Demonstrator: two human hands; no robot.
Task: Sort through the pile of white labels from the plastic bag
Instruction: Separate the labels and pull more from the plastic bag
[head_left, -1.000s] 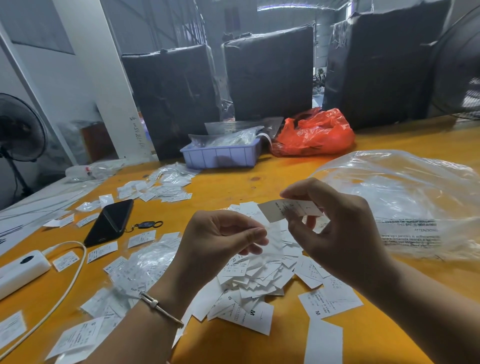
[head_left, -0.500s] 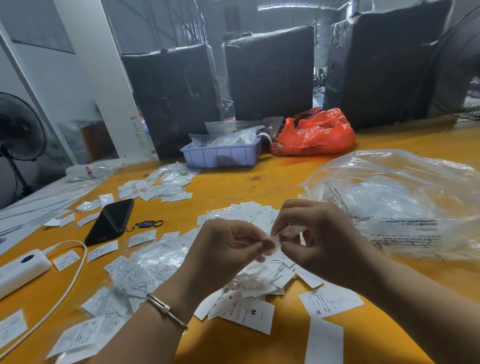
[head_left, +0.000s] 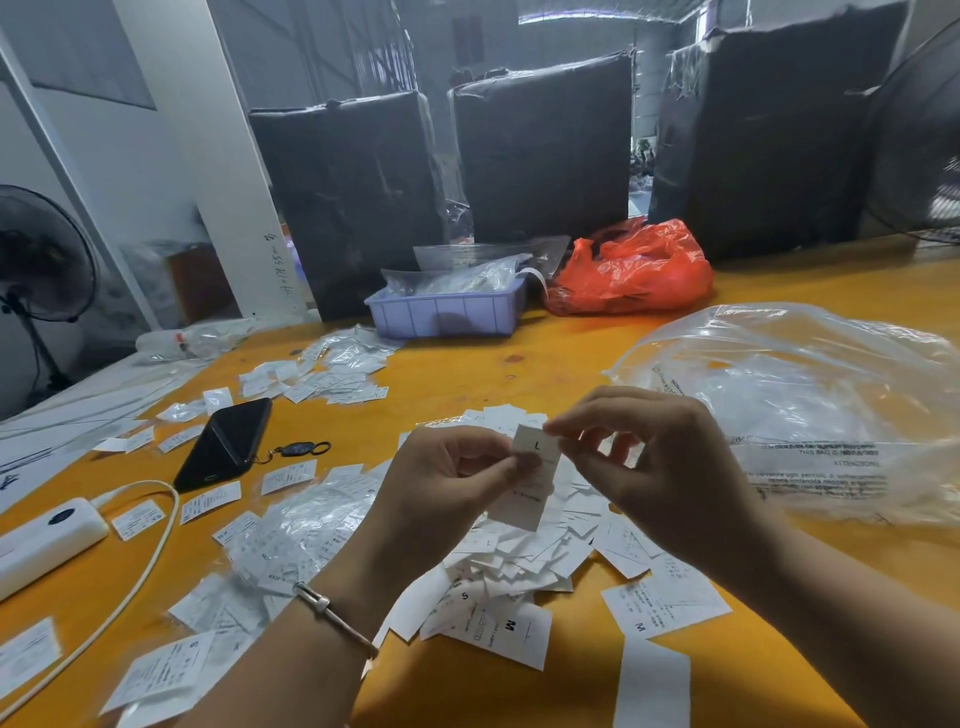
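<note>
Head view has us holding a single white label (head_left: 535, 470) up between both hands, above the pile of labels (head_left: 524, 551) on the orange table (head_left: 545, 364). Its long axis runs close to vertical, tilted a little, with an "L" printed near the top edge and fine text lower down, and its bottom end hangs toward the pile. Our right hand (head_left: 660, 467) pinches the top right corner between thumb and forefinger, the other fingers loosely spread behind. Our left hand (head_left: 447, 488) pinches the left edge just below the "L", fingers curled in. So the label sits between our two grips, touching both, with each hand about equally near.

We judge the size letter is being read, and the next move depends on which hand lets go: from the grip, the sorted scatter of labels (head_left: 332, 374) lies well away on the left-hand side, beyond the black phone (head_left: 226, 441), which favours the left hand carrying it there. The clear plastic bag (head_left: 810, 415) lies just past the right hand, on the outer side of that grip.
</note>
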